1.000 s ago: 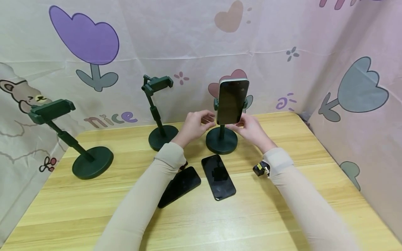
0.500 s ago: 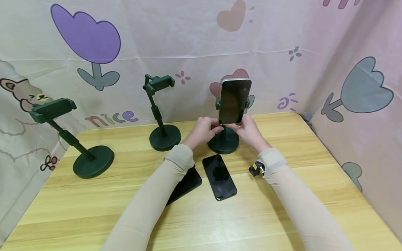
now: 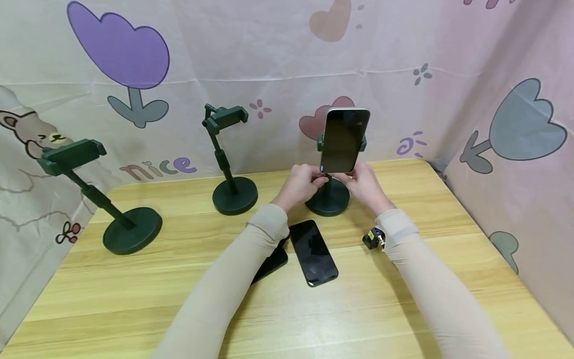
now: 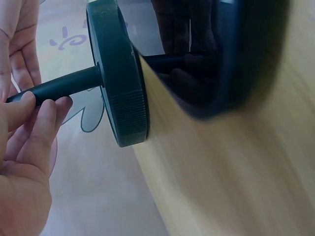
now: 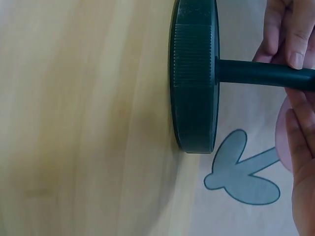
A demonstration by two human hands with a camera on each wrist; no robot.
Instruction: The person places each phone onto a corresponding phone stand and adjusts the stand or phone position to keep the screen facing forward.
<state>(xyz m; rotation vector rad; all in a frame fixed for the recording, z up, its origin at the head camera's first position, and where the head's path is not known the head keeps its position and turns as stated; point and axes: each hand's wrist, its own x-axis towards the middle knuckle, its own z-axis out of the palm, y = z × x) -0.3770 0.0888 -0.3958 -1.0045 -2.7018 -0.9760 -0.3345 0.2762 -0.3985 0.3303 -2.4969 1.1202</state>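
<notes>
Under the phone [image 3: 344, 142], wrist views best show the left grip [image 4: 24, 169] pinching the pole [image 4: 74, 84]; right grip [image 3: 365, 187] unclear.

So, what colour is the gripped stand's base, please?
Dark green; the base shows best in the right wrist view.

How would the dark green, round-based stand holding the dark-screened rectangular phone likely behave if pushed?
The stand could tip if pushed high, since the phone sits well above its base. Low pushes would probably slide it, as the wide disc base looks flat. Its straight, slim pole seems stiff, so it should hardly bend.
</notes>
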